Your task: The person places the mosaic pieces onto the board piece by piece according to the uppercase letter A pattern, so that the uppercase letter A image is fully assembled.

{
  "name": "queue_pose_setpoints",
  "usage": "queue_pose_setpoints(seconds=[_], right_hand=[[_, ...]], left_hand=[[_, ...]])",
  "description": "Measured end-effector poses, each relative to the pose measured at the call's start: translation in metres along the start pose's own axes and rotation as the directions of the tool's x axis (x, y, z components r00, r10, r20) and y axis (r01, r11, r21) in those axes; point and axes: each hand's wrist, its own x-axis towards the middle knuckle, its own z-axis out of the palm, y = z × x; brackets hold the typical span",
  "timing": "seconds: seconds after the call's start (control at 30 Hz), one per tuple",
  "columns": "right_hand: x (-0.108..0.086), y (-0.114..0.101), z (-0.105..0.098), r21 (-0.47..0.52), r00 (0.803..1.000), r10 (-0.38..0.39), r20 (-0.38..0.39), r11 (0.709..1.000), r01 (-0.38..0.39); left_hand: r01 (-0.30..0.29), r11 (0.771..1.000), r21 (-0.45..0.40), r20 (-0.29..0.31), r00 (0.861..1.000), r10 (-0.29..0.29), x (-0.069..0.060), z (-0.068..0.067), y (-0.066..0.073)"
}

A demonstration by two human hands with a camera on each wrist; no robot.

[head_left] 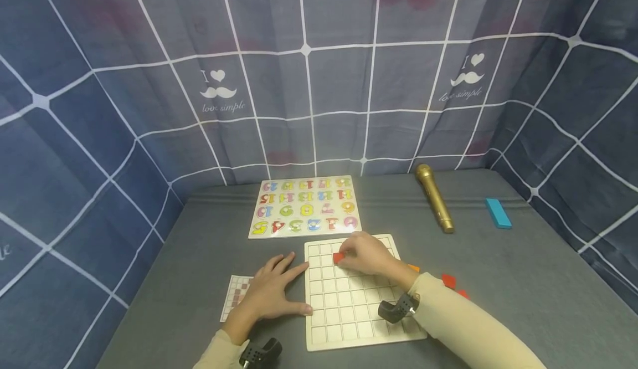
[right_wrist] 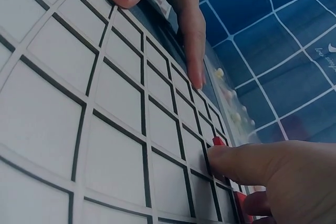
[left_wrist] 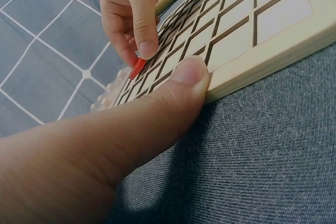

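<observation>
A pale wooden grid board (head_left: 331, 352) lies flat, its square cells divided by thin raised ridges. My right hand (head_left: 366, 254) pinches a small red square tile (head_left: 338, 257) over a cell near the far left part of the board. In the right wrist view, a second patch of red (right_wrist: 241, 206) shows lower down beside the fingers; whether it is held I cannot tell. With fingers spread, my left hand (head_left: 271, 294) rests at the board's left side. Its thumb (left_wrist: 191, 72) presses on the near corner of the rim, and the index fingertip touches the edge farther up.
Partly under the left hand lies a printed grid card (head_left: 228, 308). Beyond the board is a number puzzle (head_left: 255, 222). A gold microphone (head_left: 436, 200) and a blue block (head_left: 498, 214) lie to the right. Orange (head_left: 413, 268) and red tiles (head_left: 448, 280) sit beside the right forearm.
</observation>
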Motion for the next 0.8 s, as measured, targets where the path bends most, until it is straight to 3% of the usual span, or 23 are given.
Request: queue_pose_setpoints(seconds=[0.8], right_hand=[[0.0004,0.0002,0.0013,-0.046,0.999,-0.042,-0.012,0.998,0.041]], left_hand=[[0.008,1.0,-0.004,-0.008,1.0,-0.008,0.0009,0.0017,-0.001]])
